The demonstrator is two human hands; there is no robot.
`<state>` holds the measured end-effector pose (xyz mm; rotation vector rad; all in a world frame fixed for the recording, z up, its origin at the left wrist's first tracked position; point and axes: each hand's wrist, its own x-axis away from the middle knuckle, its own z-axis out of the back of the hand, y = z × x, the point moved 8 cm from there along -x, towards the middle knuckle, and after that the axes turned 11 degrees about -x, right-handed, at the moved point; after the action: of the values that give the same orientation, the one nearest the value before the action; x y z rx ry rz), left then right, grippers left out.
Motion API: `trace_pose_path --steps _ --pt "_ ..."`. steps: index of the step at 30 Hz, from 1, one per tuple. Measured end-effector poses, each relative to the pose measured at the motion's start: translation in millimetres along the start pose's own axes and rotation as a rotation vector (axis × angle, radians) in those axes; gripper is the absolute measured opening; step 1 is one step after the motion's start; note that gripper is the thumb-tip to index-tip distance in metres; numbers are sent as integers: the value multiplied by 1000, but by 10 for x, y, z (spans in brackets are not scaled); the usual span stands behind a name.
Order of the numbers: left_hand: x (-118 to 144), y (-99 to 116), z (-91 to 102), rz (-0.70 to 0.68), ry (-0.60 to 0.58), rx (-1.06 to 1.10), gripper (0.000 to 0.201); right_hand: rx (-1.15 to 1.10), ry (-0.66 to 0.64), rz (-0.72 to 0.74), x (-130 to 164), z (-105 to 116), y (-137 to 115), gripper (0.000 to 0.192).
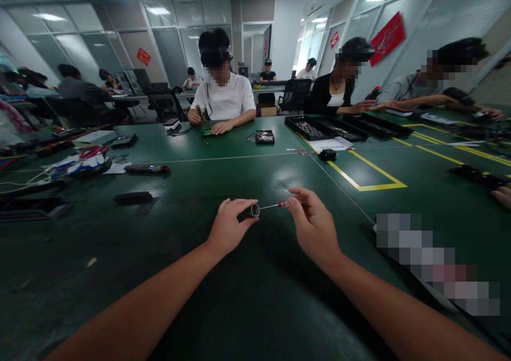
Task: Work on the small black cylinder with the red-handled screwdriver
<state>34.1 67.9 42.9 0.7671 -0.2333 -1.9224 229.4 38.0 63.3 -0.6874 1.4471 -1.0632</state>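
My left hand (229,228) grips a small dark cylinder (251,211) with a silver rim, held sideways above the green table (255,308). My right hand (313,225) pinches a thin screwdriver (275,205) with a reddish handle. Its metal tip points left into the open end of the cylinder. Both hands hover near the middle of the table, a short way apart.
A black bar (133,196) and a dark pen-like tool (146,169) lie to the left, past them a heap of cables and tools (85,161). Black trays (319,129) and yellow floor-tape lines (369,175) sit at the right. Other people work across the table.
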Motion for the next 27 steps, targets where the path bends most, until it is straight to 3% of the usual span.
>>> trace_pose_path --steps 6,8,11,13,19,27 --pt "10 15 -4 -26 0 -16 40 -43 -19 -37 2 -54 69 26" --pt "-3 17 17 -50 16 -39 40 -179 10 -142 -26 -50 214 26" --pt "-42 -30 28 -30 4 -100 41 -471 46 -424 -47 -80 544 27" --pt "-64 -87 13 14 -33 -113 41 -521 75 -493 -71 -63 656 28" --pt "-66 -136 13 34 -30 -74 40 -470 112 -394 -99 -11 589 25" --pt "-43 -97 -1 25 -21 -47 41 -381 34 -275 -83 -90 420 29"
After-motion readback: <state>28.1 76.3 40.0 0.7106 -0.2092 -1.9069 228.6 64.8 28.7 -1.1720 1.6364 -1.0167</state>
